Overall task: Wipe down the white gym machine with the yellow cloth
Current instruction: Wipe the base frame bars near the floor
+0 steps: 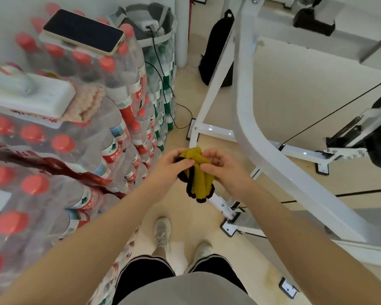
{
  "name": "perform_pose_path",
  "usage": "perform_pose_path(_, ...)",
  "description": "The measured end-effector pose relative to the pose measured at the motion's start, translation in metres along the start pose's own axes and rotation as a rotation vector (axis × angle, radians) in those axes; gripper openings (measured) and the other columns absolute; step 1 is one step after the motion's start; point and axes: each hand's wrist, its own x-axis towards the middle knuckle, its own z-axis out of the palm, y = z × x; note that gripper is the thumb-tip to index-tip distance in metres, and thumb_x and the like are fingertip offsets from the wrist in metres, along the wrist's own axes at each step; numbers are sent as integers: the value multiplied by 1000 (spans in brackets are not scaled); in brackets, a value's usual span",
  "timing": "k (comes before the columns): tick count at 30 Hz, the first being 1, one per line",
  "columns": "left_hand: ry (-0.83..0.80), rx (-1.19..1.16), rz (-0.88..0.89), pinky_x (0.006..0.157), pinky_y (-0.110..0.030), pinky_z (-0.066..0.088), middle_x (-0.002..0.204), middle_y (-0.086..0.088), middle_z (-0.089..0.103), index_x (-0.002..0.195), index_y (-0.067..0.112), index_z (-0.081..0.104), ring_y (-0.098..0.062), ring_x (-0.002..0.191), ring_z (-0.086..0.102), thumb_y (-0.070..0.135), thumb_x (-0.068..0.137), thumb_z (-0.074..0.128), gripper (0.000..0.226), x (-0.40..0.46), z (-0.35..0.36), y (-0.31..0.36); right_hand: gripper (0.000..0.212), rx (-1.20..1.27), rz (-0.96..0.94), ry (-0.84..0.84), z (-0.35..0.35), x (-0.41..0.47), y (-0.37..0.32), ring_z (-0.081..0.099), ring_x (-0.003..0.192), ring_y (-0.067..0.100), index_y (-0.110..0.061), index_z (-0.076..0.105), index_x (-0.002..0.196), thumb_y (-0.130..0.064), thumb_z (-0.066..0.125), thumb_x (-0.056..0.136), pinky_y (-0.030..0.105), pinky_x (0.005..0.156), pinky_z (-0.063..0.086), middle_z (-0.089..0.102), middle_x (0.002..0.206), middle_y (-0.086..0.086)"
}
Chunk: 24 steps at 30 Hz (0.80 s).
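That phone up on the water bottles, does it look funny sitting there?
Yes. The phone lies tilted on the caps of the stacked water bottles, one end jutting past them, so it could slide off. Both hands hold the yellow cloth, which is bunched up, not touching the machine.

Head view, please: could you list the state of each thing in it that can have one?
yellow cloth: bunched, held in the air, off the machine
left hand: pinching the cloth
right hand: pinching the cloth
white gym machine: untouched by the cloth
phone: screen dark, lying on the bottled water packs
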Motion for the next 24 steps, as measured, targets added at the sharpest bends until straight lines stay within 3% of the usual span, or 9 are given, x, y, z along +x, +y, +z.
perform_pose_path(5, -5, -26, -86, 86, -37, 50, 93, -3, 67, 98, 24, 63, -20, 92, 62, 8, 90, 55, 20, 37, -34, -6, 16, -3, 86, 198, 18, 51, 13, 56, 84, 18, -19, 59, 88, -9, 49, 95, 32, 77, 48, 61, 87, 2)
perform_pose_path(8, 77, 6, -127, 84, -40, 49, 91, -4, 64, 96, 24, 61, -20, 86, 59, 0, 88, 47, 29, 67, -48, -16, 14, -63, 141, 377, 23, 83, 25, 52, 85, 16, -18, 52, 97, -13, 40, 99, 24, 70, 45, 57, 89, -1)
perform_pose_path(10, 145, 71, -107, 87, -39, 47, 88, 1, 62, 91, 19, 60, -18, 90, 55, -6, 86, 43, 32, 85, -55, -24, 16, -100, 170, 405, 24, 99, 33, 52, 80, 12, -19, 49, 104, -12, 35, 100, 20, 62, 42, 55, 88, -2)
perform_pose_path(13, 244, 272, -17, 96, -30, 43, 102, 1, 55, 98, 13, 57, -13, 99, 49, -9, 88, 43, 28, 114, -57, -39, 17, -185, 154, 471, 21, 123, 45, 54, 82, 13, -19, 47, 102, -8, 35, 99, 22, 67, 45, 56, 88, -2)
perform_pose_path(16, 190, 232, -27, 74, -4, 40, 93, 3, 58, 93, 16, 59, -8, 87, 52, 8, 94, 45, 16, 138, -50, -53, 16, -262, 150, 511, 16, 150, 65, 58, 97, 24, -15, 49, 105, -9, 37, 98, 35, 85, 48, 59, 102, 7)
perform_pose_path(18, 121, 230, -68, 66, 0, 36, 98, 7, 57, 105, 15, 61, -4, 89, 52, 19, 97, 42, 21, 152, -43, -66, 15, -275, 162, 542, 10, 167, 83, 57, 99, 25, -13, 51, 106, -11, 39, 98, 39, 88, 49, 60, 105, 9)
perform_pose_path(21, 132, 297, -17, 89, -11, 37, 123, 2, 46, 127, 14, 51, -10, 115, 42, 28, 96, 45, 34, 182, -42, -100, 3, -230, 195, 539, 3, 193, 109, 57, 88, 21, -17, 50, 97, -17, 47, 96, 37, 81, 50, 59, 92, 3)
perform_pose_path(22, 143, 337, 15, 101, -23, 35, 129, -2, 45, 125, 17, 52, -15, 121, 40, 34, 93, 50, 36, 191, -42, -114, 2, -214, 204, 535, 2, 202, 118, 56, 86, 20, -18, 51, 93, -18, 50, 95, 37, 81, 51, 57, 87, 1)
perform_pose_path(24, 74, 405, 39, 103, -41, 38, 125, -5, 53, 112, 28, 58, -21, 119, 47, 48, 82, 54, 36, 211, -44, -140, 5, -175, 211, 522, -1, 222, 141, 56, 86, 20, -18, 52, 88, -19, 54, 92, 41, 83, 53, 56, 85, 0)
